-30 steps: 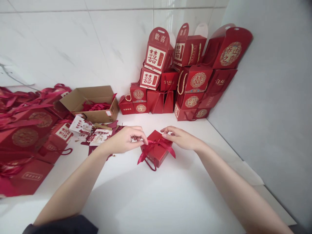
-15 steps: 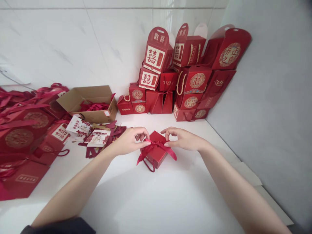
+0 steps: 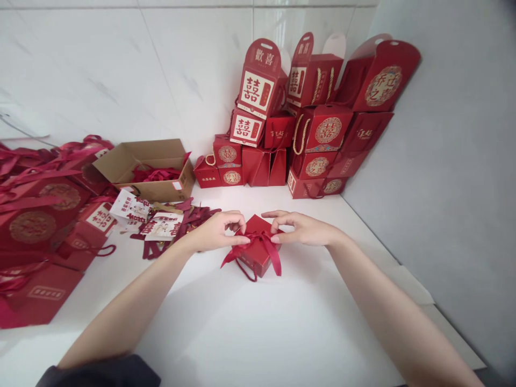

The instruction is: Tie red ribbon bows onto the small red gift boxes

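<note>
Red gift box (image 3: 258, 252) sits between both hands on the desk (image 3: 258, 322); left hand (image 3: 215, 231) and right hand (image 3: 302, 228) pinch its ribbon bow (image 3: 258, 239).

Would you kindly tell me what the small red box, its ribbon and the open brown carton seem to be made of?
The small red box: likely thin card, smooth with a slight sheen; crisp folded edges. The ribbon: seemingly satin-like fabric, limp, glossy, draping over the side. The brown carton: apparently plain matte cardboard, with stiff raised flaps.
</note>
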Demonstrator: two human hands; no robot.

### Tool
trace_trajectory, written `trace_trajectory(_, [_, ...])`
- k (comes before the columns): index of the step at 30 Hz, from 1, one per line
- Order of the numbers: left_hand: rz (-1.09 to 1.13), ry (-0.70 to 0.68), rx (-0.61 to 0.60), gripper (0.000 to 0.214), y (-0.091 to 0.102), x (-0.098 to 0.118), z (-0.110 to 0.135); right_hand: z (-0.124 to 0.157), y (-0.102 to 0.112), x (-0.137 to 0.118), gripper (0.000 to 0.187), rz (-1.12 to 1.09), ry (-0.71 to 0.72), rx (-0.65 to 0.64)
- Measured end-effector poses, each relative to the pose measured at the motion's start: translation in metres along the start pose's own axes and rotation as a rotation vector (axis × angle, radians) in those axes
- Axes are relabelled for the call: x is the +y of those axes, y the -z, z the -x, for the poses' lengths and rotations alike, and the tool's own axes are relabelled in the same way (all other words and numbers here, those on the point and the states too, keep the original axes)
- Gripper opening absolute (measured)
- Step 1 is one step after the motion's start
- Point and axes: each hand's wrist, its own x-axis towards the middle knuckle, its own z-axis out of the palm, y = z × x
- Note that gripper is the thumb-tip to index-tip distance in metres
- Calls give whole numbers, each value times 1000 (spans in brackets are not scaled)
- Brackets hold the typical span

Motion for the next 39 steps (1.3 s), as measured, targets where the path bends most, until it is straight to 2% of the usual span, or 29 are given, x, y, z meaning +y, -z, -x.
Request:
trace_trajectory(5, [133, 124, -67, 29, 1, -5, 1, -2, -2, 2, 28, -121, 29, -38])
trace_trajectory(11, [190, 133, -84, 34, 1, -10, -1, -5, -4, 7, 32, -173, 69, -43])
trace_trajectory(17, [404, 227, -102, 35, -2, -13, -3, -5, -2, 12, 27, -155, 64, -37])
trace_trajectory(21, [456, 259, -97, 37, -3, -17, -4, -4, 0, 12, 23, -116, 98, -39])
trace_trajectory(24, [519, 285, -67, 39, -8, -23, -6, -3, 1, 12, 23, -89, 109, -44])
trace_trajectory(29, [768, 347, 56, 45, -26, -35, -7, -3, 2, 13, 24, -58, 131, -47])
trace_trajectory(32, [804, 345, 94, 47, -31, -42, -7, -3, 2, 13, 24, -77, 129, -39])
trace_trajectory(36, [785, 332, 111, 49, -20, -47, -7, -4, 1, 10, 25, -100, 109, -20])
trace_trajectory(39, [734, 314, 157, 41, -8, -41, -6, -5, -2, 6, 25, -93, 103, -4])
